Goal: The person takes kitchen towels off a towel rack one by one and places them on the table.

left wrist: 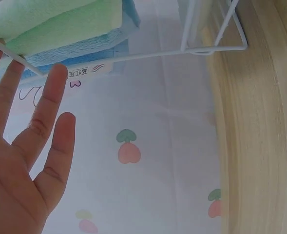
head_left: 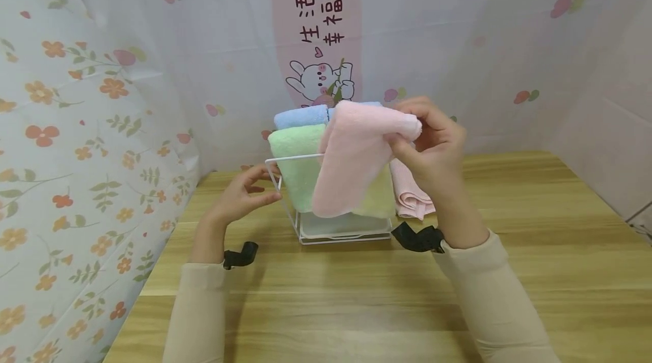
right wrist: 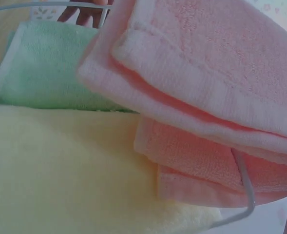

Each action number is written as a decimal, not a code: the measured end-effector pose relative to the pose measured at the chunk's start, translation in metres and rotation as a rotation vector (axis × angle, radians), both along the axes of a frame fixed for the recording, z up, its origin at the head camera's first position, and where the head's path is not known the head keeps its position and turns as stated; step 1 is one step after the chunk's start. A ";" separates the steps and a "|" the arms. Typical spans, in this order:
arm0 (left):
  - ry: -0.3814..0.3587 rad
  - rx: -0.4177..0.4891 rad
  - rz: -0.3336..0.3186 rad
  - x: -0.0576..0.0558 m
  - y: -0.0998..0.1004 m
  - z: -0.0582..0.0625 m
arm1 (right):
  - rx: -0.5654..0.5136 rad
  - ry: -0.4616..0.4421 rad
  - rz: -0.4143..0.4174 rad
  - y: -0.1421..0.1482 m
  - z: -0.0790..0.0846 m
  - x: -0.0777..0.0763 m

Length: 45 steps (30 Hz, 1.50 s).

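My right hand (head_left: 433,136) pinches a folded pink towel (head_left: 356,165) by its upper right edge and holds it up in front of a white wire rack (head_left: 346,238). In the right wrist view this pink towel (right wrist: 216,83) overlaps the towels behind it. The rack holds a green towel (head_left: 297,170), a yellow towel (head_left: 379,196) and blue towels (head_left: 301,117), partly hidden by the pink one. My left hand (head_left: 244,196) is at the rack's left side, fingers extended; its fingertips (left wrist: 56,75) are right at the wire in the left wrist view.
Another pink towel (head_left: 410,196) lies folded on the wooden table (head_left: 331,300), right of the rack. Behind stands a printed cloth backdrop (head_left: 219,57) with fruit and a rabbit drawing. A floral cloth (head_left: 91,182) hangs along the left. Black wrist mounts (head_left: 417,237) sit on both arms.
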State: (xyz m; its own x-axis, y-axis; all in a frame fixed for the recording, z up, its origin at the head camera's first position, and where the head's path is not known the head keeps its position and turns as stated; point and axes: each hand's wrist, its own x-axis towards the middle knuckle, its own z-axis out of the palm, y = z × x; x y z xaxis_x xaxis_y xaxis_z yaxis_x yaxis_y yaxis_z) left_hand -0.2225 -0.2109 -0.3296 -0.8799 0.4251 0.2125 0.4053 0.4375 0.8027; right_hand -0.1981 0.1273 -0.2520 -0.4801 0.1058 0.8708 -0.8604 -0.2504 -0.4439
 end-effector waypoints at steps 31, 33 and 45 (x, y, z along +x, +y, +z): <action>-0.006 0.032 0.004 -0.001 0.007 -0.002 | -0.564 -0.076 0.035 0.049 -0.021 0.012; -0.003 0.035 0.011 0.000 0.007 -0.002 | -0.619 -0.081 0.045 0.054 -0.019 0.014; -0.010 0.037 0.023 -0.001 0.004 -0.006 | -0.664 -0.100 0.023 0.078 -0.017 0.015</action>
State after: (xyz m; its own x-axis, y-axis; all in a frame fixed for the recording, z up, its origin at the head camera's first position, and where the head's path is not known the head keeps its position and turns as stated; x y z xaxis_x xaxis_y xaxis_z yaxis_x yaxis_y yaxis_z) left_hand -0.2232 -0.2069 -0.3358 -0.8916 0.3964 0.2191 0.3873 0.4165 0.8225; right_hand -0.1830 0.2049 -0.2687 -0.5638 0.5924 0.5755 -0.8142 -0.5159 -0.2665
